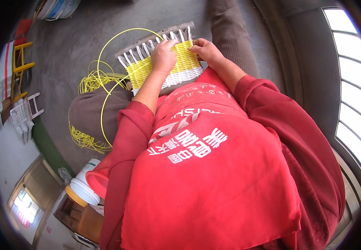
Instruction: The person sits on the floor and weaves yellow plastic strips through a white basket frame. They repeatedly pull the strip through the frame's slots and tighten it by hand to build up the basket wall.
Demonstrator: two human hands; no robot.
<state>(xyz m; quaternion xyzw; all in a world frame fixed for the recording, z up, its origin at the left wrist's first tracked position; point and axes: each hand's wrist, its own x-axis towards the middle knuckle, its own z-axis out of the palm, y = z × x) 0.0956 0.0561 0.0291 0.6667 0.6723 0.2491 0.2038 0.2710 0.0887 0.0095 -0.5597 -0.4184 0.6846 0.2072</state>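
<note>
A woven panel (pixel 140 74) of yellow and white strands lies across my lap, its white loops strung to a wooden bar (pixel 129 46) at the far side. On its yellow part rests my left hand (pixel 163 56), fingers curled down near the loops; what they pinch is hidden. A yellow plastic strand (pixel 105 50) arcs from beside that hand down to a loose coil. My right hand (pixel 207 51) pinches the panel's right edge between thumb and fingers; its fingertips touch the weave.
The loose yellow coil (pixel 93 83) hangs over my left knee (pixel 93 112). A yellow stool (pixel 20 66) and a small pale stool (pixel 34 105) stand at the left. Buckets (pixel 84 189) and a red basin (pixel 98 181) are at the lower left. A barred window (pixel 351 79) is on the right.
</note>
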